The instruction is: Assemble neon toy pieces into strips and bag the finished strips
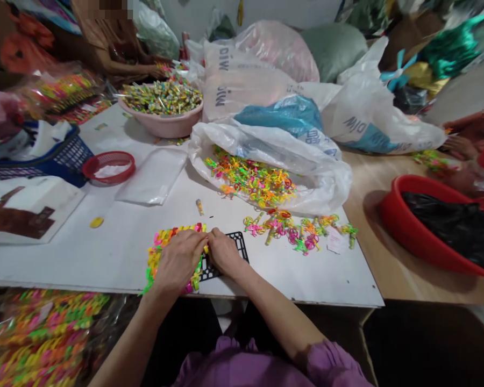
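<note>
A black plastic grid tray (242,246) lies near the table's front edge, its left part packed with rows of colourful small plastic toys (159,252). My left hand (179,258) rests over these rows, fingers bent together and their tips at the boundary of the filled part. Touching or nearly touching them are the closed fingertips of my right hand (225,251), above the grid's bare part. A bit of yellow plastic shows by the fingertips; what the fingers pinch is hidden. Loose toys (282,226) lie scattered right of the tray, before an open white sack (326,183) holding more of them.
A pink basin (165,124) of small tubes stands at the back, near a co-worker's arm (125,67). Left are a red basket (108,166), a blue basket (64,153) and clear bags (153,174). A red basin (395,215) with black plastic is right; filled sacks (258,80) line the back.
</note>
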`<state>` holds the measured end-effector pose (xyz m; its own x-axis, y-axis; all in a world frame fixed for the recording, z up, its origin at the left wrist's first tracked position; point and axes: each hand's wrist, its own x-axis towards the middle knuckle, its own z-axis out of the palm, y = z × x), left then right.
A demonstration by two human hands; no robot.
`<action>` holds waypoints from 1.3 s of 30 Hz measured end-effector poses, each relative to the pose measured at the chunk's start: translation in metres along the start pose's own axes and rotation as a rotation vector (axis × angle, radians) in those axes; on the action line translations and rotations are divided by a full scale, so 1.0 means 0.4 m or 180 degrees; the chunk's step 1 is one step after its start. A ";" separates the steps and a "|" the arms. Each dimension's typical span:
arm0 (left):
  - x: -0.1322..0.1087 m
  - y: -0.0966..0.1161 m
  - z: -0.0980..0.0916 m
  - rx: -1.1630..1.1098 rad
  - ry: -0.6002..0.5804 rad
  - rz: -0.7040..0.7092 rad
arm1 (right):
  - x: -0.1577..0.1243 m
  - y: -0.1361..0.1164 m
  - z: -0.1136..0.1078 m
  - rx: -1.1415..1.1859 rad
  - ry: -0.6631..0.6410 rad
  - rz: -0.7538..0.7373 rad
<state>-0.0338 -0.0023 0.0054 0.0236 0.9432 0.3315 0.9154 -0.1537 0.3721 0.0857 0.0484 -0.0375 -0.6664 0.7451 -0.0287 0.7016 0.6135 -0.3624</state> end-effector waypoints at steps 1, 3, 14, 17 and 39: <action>-0.003 0.000 0.000 0.0003 0.0018 0.0014 | -0.001 -0.001 0.003 -0.0016 0.0034 -0.0018; -0.007 0.003 -0.001 0.0069 0.0030 0.0032 | 0.002 0.002 0.006 0.0001 0.0092 -0.0063; -0.027 0.014 -0.002 0.0285 0.0344 -0.0322 | -0.011 0.252 -0.206 -0.0939 -0.0059 0.0160; -0.023 0.016 -0.006 0.0222 0.0311 -0.0410 | -0.010 0.284 -0.212 -0.1439 -0.0251 0.0071; -0.165 0.087 -0.040 0.0076 0.0100 0.0290 | -0.155 -0.025 0.065 0.2291 0.0892 0.0161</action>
<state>-0.0099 -0.0747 0.0104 0.0949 0.9158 0.3903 0.9193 -0.2311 0.3186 0.1133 -0.0107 -0.0563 -0.4818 0.8649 0.1409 0.3285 0.3273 -0.8860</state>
